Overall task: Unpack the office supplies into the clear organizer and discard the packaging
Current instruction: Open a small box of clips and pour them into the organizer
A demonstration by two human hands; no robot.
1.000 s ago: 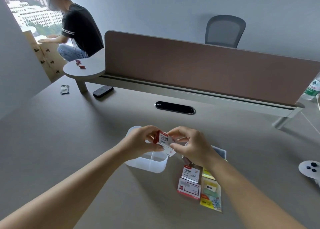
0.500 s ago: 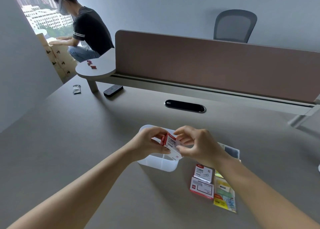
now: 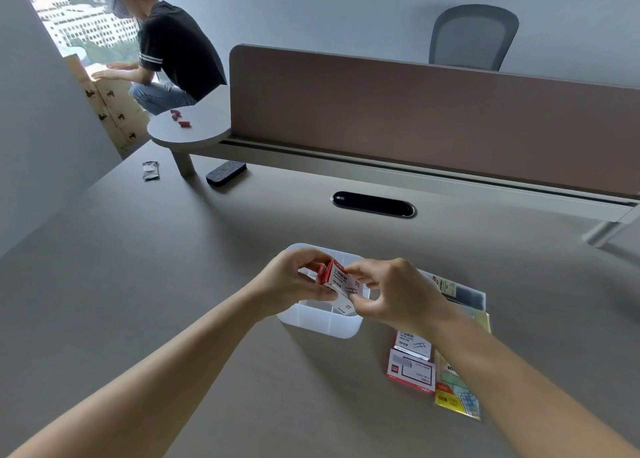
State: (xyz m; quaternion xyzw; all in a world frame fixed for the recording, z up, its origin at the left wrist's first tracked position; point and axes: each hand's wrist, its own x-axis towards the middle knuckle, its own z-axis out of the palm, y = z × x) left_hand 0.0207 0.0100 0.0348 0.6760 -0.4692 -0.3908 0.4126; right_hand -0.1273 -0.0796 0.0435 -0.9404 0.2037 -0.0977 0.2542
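Observation:
Both hands hold a small red and white paper-clip box just above the clear organizer on the grey desk. My left hand grips the box's left end. My right hand pinches its right end, where a flap hangs down. To the right of the organizer lie another white paper-clip box, a red and white staple box and a yellow sticky-note pack, partly under my right forearm. A clear packet lies behind my right hand.
A brown divider panel runs across the back of the desk, with a cable slot in front. A dark eraser and a small wrapper lie at the far left. A person crouches by cardboard boxes near the window.
The view has drifted a little. My hands have turned the box slightly over the organizer and its flap hangs lower; the grip is the same.

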